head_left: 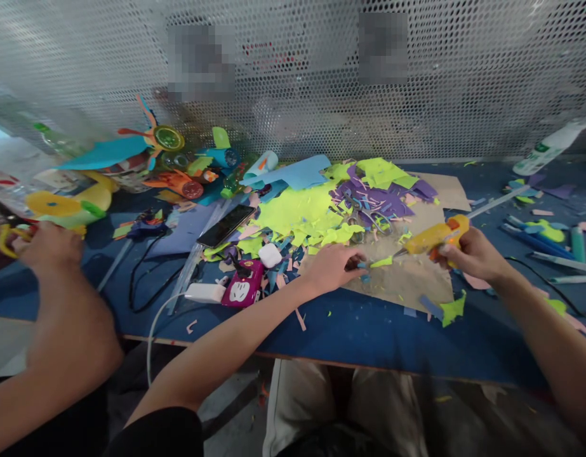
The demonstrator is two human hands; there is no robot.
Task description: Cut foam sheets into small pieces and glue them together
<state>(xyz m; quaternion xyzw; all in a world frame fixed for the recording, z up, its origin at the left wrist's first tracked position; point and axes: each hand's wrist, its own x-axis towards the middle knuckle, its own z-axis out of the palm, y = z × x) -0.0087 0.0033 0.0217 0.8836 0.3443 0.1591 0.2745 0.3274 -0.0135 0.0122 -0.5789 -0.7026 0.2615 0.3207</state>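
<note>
My right hand (471, 254) is wrapped round a yellow glue gun (433, 238), and a long clear glue stick (499, 202) juts from its back. The nozzle points left, close to a yellow-green strip (382, 261). My left hand (335, 268) pinches a small blue scrap (364, 273) just above a sheet of brown cardboard (407, 285). Whether the strip touches that scrap I cannot tell. Behind my hands, grey-handled scissors (379, 222) lie among purple and yellow-green cuttings (297, 212).
A co-worker's hand (52, 247) at the left holds yellow-handled scissors (7, 240). A pink power strip (244, 284), white charger (204, 292), earbud case (270, 255) and phone (226, 226) lie left of my hands. Cut-bottle crafts (178, 184) stand behind; a white bottle (550, 149) is far right.
</note>
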